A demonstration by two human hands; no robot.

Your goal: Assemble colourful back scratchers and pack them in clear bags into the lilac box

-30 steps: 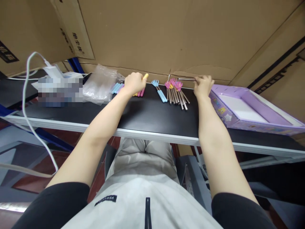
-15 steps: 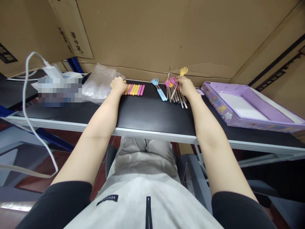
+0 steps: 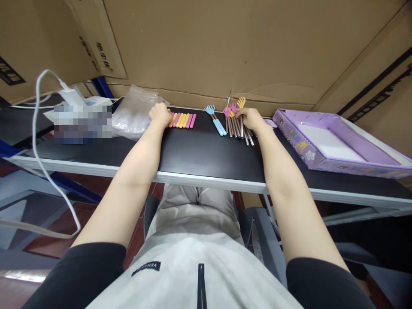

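My right hand (image 3: 252,118) is closed on a back scratcher with a yellow hand-shaped head (image 3: 241,102) and a metal rod. It is over a pile of similar metal-rod back scratchers (image 3: 236,128), some with pink heads. Just left of that pile lie a couple of blue back scratchers (image 3: 219,127) with blue handles. My left hand (image 3: 160,115) is curled at the left end of a row of pink and yellow handles (image 3: 183,120); its fingers hide what they grip.
A clear plastic bag (image 3: 133,116) lies left of my left hand. Farther left are a white cable (image 3: 36,116) and a blurred package. An open purple box (image 3: 309,159) stands at the right. Cardboard (image 3: 193,47) walls the back of the black table (image 3: 209,156).
My right hand has lowered the yellow-headed back scratcher slightly to the left, and its rod now points down nearly in line with the pile. My left hand has stayed put.
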